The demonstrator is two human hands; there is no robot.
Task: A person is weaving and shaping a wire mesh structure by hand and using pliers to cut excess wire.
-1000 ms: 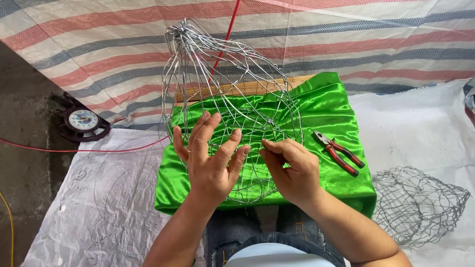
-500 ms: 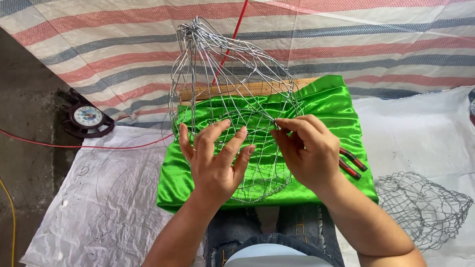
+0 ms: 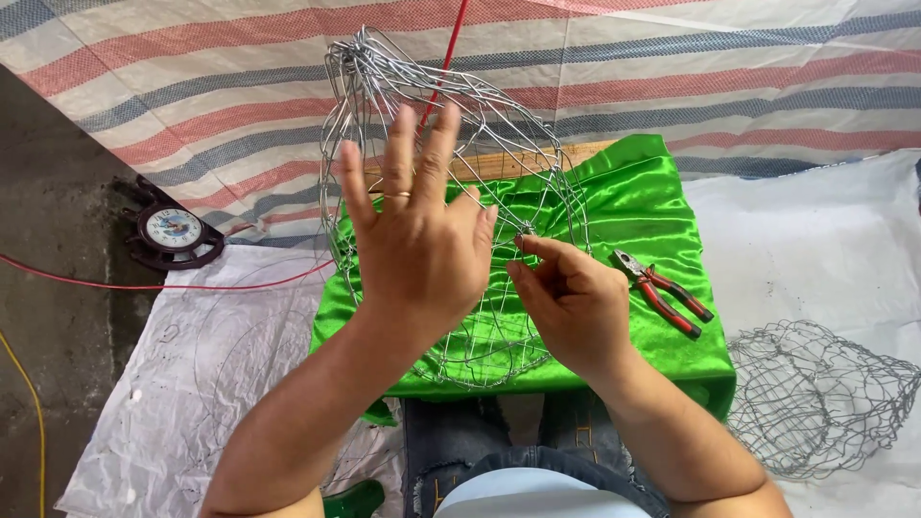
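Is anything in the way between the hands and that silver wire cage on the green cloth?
Nothing visible is. The left hand lies spread against the domed silver wire cage, and the right hand pinches one of its wires. The red-handled pliers lie off to the side on the green satin cloth.

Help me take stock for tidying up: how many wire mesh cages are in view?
2. One wire cage stands on the green cloth between the left hand and right hand; another wire cage lies on the white sheet, far right.
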